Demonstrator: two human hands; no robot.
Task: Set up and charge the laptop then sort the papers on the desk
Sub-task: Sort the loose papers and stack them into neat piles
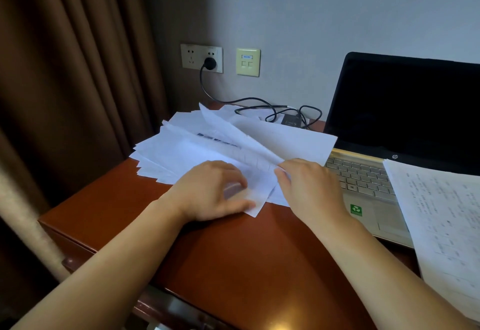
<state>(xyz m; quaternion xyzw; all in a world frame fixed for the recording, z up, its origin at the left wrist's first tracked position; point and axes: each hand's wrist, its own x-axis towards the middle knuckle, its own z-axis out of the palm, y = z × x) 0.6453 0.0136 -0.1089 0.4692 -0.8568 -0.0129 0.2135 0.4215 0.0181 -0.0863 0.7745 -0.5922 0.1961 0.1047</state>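
- The pile of papers [187, 153] lies fanned and uneven on the far left part of the desk [233, 251], just left of the laptop [363, 181]. One flat sheet reaches over to the laptop's left edge.
- One lifted sheet [228, 129] is raised off the pile and stands tilted, with its near edge pinched by the right hand [311, 189].
- The left hand [210, 189] is laid on the pile's near corner with its fingers bent. Motion blur hides whether the corner is pinched or only pressed.
- The step in hand is judged to be the sorting, one sheet being separated from the rest.
- The pile is best held down firmly while the sheet is peeled, so that the fan is not dragged toward the desk's edge.
- The sheet is best lifted slowly from its corner, so that a second sheet clinging beneath can be noticed and freed.
- A printed sheet [446, 220] is draped over the right of the laptop's keyboard. It is probably best gathered with the others.
- The laptop is open with a dark screen.
- Behind the pile, the power brick [292, 121] and its looped cable [259, 101] rest on the desk.
- The plug [210, 63] is seated in the wall socket [192, 57]. The cable's laptop end cannot be seen, so charging cannot be confirmed.
- Sheets are best kept from catching on the cable.
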